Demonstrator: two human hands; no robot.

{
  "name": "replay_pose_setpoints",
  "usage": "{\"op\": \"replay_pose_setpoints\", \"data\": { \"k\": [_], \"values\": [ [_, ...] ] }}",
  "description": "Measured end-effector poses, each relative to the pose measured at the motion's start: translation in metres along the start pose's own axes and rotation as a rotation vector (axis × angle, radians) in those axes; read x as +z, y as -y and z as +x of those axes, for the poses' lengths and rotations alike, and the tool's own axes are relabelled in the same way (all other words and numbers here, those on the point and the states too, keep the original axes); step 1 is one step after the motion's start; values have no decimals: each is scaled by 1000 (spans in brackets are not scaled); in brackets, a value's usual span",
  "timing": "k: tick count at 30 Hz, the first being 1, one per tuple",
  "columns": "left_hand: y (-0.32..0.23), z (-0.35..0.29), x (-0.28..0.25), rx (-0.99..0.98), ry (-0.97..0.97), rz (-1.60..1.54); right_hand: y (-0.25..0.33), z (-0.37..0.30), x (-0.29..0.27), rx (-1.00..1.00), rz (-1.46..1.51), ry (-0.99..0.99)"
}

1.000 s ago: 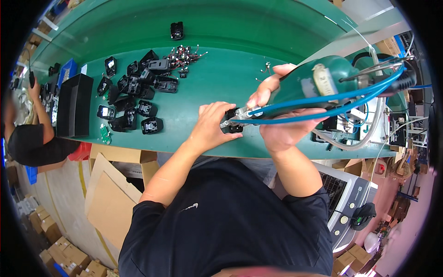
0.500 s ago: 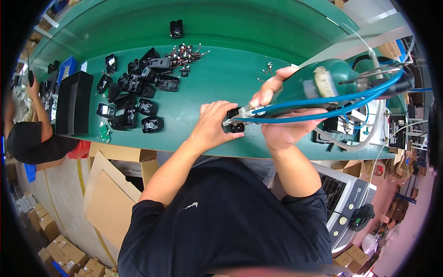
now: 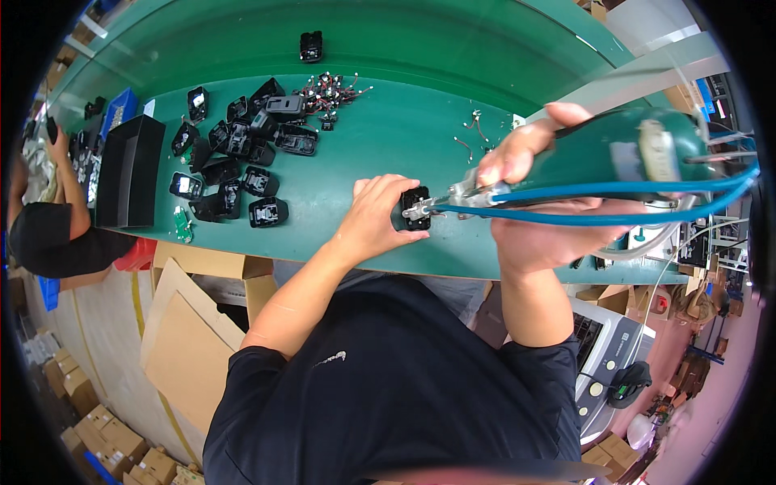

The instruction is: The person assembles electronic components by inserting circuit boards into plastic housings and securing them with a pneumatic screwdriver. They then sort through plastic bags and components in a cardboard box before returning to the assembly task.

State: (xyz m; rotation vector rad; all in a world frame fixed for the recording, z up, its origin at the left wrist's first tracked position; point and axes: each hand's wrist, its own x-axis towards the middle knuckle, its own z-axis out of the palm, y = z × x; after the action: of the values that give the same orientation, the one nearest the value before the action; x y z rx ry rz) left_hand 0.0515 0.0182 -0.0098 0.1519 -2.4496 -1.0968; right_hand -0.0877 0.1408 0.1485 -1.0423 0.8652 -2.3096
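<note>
My left hand [image 3: 368,218] rests on the green bench and grips a small black plastic housing [image 3: 415,196] between thumb and fingers. Held in my right hand [image 3: 543,242] is a green power screwdriver [image 3: 594,153], lying nearly level with two blue hoses [image 3: 614,215] along its side. Its metal nose points left, and the tip is at the housing, overlapping it in view; whether it touches cannot be told. To the left lies a pile of similar black housings [image 3: 234,139], beside a heap of small wired parts [image 3: 330,95].
A black bin [image 3: 133,174] stands at the bench's left end, with another person [image 3: 52,234] beyond. One more housing [image 3: 311,47] sits at the back. Loose wired parts [image 3: 477,125] lie behind my right hand. Below are an open carton [image 3: 214,261] and a grey machine [image 3: 606,356].
My right hand has moved right with the screwdriver, and its nose has shifted right across the housing. My left hand has stayed in place, still gripping the housing.
</note>
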Motion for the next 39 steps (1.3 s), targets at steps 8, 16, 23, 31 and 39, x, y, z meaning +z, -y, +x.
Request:
{"op": "replay_pose_setpoints", "data": {
  "k": [8, 16, 23, 31, 39],
  "values": [
    [-3, -1, 0, -14, 1, -19, -36, -26, -4, 62, -89, -134],
    [-3, 2, -2, -10, -14, -26, -37, -24, 2, 79, -174, -174],
    [3, 0, -2, 31, -19, -8, -49, -35, -6, 111, -102, -115],
    [-3, 7, -9, -12, 76, -12, 18, 19, 0, -135, -203, -39],
    [62, 177, -53, 131, -36, 451, 41, 6, 4, -431, -704, -346]
  ]
}}
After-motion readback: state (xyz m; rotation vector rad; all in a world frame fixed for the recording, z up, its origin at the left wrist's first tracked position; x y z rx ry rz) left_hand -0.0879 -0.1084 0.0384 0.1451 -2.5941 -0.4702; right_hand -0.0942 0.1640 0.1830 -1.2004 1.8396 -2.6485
